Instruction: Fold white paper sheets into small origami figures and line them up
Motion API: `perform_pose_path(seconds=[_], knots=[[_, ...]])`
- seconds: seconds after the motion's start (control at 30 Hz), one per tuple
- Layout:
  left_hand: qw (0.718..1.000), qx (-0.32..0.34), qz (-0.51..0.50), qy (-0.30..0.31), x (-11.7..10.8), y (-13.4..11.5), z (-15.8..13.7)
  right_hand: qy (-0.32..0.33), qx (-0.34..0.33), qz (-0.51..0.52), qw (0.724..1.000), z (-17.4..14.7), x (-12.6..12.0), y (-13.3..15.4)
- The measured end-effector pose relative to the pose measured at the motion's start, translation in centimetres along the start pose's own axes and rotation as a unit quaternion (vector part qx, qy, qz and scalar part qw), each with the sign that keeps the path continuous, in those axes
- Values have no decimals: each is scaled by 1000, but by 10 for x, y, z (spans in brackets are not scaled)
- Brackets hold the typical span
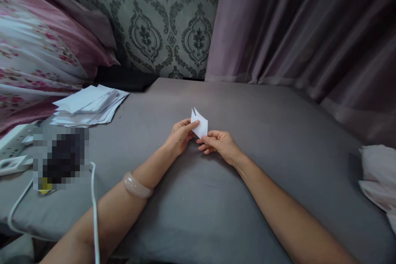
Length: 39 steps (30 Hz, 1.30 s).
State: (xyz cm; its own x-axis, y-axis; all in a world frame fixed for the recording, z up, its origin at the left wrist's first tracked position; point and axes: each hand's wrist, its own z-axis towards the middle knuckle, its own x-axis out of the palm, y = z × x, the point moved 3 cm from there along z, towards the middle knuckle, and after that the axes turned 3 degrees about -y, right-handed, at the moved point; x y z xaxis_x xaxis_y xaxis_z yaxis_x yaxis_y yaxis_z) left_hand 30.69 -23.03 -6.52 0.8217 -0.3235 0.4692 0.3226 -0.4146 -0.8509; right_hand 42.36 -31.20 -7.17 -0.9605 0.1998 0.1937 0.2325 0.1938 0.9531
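Note:
A small folded piece of white paper [201, 126] is held between my two hands, above the middle of the grey surface. Two thin points stick up at its top left, with a narrow gap between them. My left hand [182, 135] pinches its left side, thumb on the front face. With thumb and fingers, my right hand [222, 143] grips the lower right corner. The fingers behind the paper are partly hidden.
A stack of white paper sheets [89, 107] lies at the left by a black folded item [125, 78]. Nearer are a white power strip [17, 140], a white cable [94, 210] and a blurred dark object [66, 152]. A whitish bundle [379, 175] sits at the right edge.

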Motion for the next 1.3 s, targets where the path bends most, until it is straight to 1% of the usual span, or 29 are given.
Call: perform_pose_path(seconds=[0.1, 0.27, 0.33, 0.37, 0.4, 0.43, 0.47, 0.5, 0.53, 0.6, 0.63, 0.7, 0.77, 0.87, 0.97, 1.07, 1.13, 1.17, 1.2, 1.23, 1.27, 1.3], knots=[[1000, 12, 13, 24, 3, -1, -2, -16, 2, -1, 1000, 0, 2, 0], [999, 15, 20, 23, 2, -1, -2, -19, -12, -26, 999, 1, 5, -3], [1000, 13, 23, 15, 0, -1, 0, -31, -41, -49, 997, 2, 3, -3], [1000, 9, 24, 10, 0, 0, 1, -55, -70, -63, 994, 2, 1, -2], [1000, 4, 26, 4, -1, 0, 2, -92, -111, -82, 986, 2, -3, 0], [1000, -2, 28, -1, -2, 0, 2, -137, -161, -106, 972, 2, -7, 3], [999, -8, 30, -5, -2, 1, 2, -176, -218, -136, 950, 0, -11, 7], [999, -14, 33, -6, -3, 1, 2, -203, -275, -170, 924, -1, -14, 10], [999, -17, 36, -2, -2, 2, 2, -213, -327, -205, 898, -3, -15, 13], [999, -19, 44, 9, -2, 2, 1, -195, -404, -268, 852, -6, -13, 15], [999, -18, 49, 16, -2, 2, 0, -179, -429, -293, 836, -7, -12, 16], [998, -13, 59, 23, -1, 2, -1, -157, -454, -328, 813, -9, -9, 14], [997, -9, 67, 26, -1, 2, -1, -149, -456, -350, 804, -8, -8, 12], [997, -7, 66, 35, -1, 1, -1, -155, -436, -364, 808, -7, -9, 8], [997, -30, 61, 38, -1, 3, 0, -162, -417, -378, 810, -7, -11, 6], [993, -55, 95, 46, -2, 11, 2, -164, -397, -402, 808, -9, -12, 5], [987, -31, 148, 62, -4, 15, 3, -164, -380, -423, 807, -10, -13, 4], [979, 1, 191, 65, -5, 16, 4, -161, -369, -435, 806, -10, -13, 3], [966, 46, 248, 62, -6, 15, 4, -156, -358, -449, 804, -10, -13, 1], [942, 102, 317, 53, -7, 13, 3, -148, -346, -466, 801, -10, -13, 0], [906, 163, 389, 38, -7, 9, 2, -139, -335, -483, 797, -10, -12, -1], [863, 215, 457, 25, -7, 4, 0, -132, -325, -499, 793, -10, -12, -2]])
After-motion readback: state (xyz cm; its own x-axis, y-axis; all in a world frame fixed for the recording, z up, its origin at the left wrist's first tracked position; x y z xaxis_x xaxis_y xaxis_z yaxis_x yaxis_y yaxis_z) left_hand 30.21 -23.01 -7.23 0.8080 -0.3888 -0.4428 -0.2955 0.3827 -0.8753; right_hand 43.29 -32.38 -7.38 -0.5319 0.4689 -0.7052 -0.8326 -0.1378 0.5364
